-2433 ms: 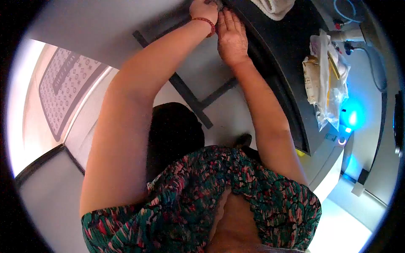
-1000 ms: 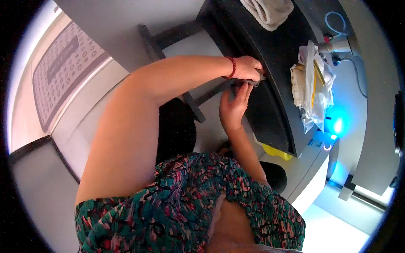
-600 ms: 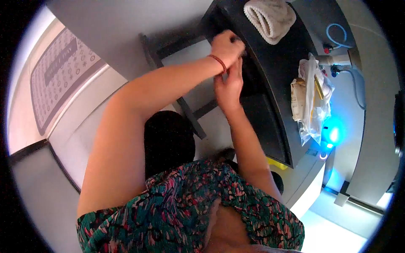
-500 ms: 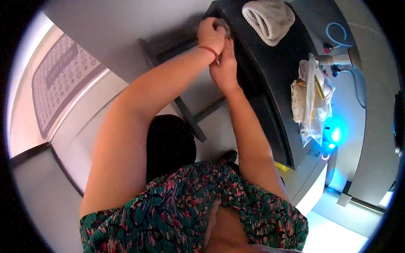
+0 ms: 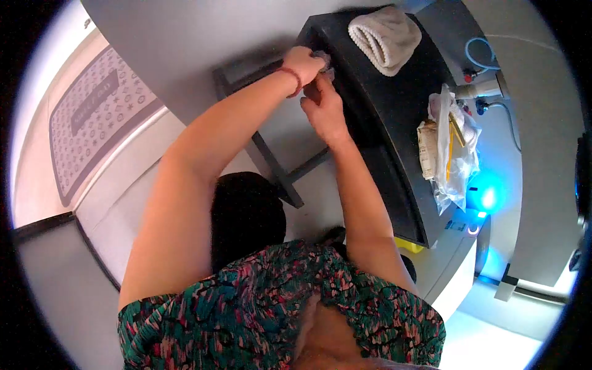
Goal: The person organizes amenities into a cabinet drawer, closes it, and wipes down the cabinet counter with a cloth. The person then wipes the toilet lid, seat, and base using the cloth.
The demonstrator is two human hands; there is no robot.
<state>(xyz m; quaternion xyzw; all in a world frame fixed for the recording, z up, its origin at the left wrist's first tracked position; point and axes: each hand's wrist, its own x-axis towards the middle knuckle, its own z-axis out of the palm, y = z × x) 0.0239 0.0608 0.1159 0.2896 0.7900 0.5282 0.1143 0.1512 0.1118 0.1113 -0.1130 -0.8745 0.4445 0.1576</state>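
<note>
My left hand (image 5: 303, 65), with a red bead bracelet at its wrist, is closed on a crumpled greyish cloth (image 5: 322, 60) at the far end of the dark shelf unit (image 5: 401, 117). Just below it, my right hand (image 5: 327, 114) reaches up with its fingertips at the lower part of the same cloth; its thumb stands apart. Both hands are at the unit's inner edge, close together. Part of the cloth is hidden by the fingers.
On the unit's top lie a folded beige towel (image 5: 385, 40) and a clear plastic bag (image 5: 453, 154) with packets. A dark metal frame (image 5: 271, 160) stands left of the unit. Further right are a pipe (image 5: 480, 89) and a blue light (image 5: 488, 198). A patterned mat (image 5: 95, 117) lies far left.
Both hands moved down along the unit's edge to its middle, then back up toward its far end, with the greyish cloth between them. The camera view has shifted too.
</note>
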